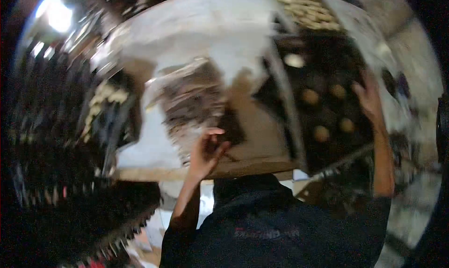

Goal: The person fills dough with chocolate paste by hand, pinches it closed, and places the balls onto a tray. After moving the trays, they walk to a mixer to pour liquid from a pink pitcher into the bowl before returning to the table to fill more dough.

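My left hand (208, 151) is over the near side of a brown layered pile (194, 97), which has a shiny, crinkled look like plastic wrap. Its thumb and fingers are curved and apart, with nothing visible between them. My right hand (370, 99) reaches along the right edge of a dark tray (322, 149), fingers stretched out and thumb apart toward the inside, though motion blur softens them. Several round, pale brown pieces, such as this one (321, 133), sit spaced out in the tray. A lighter whitish piece (294, 60) lies near its far left corner.
A white-topped table (187, 34) with a wooden front edge (154, 174) carries the pile. Beyond the dark tray, another tray holds rows of pale oblong pieces (306, 8). At left, pale pieces (107, 95) lie on a dark surface beside dark racks (47, 104).
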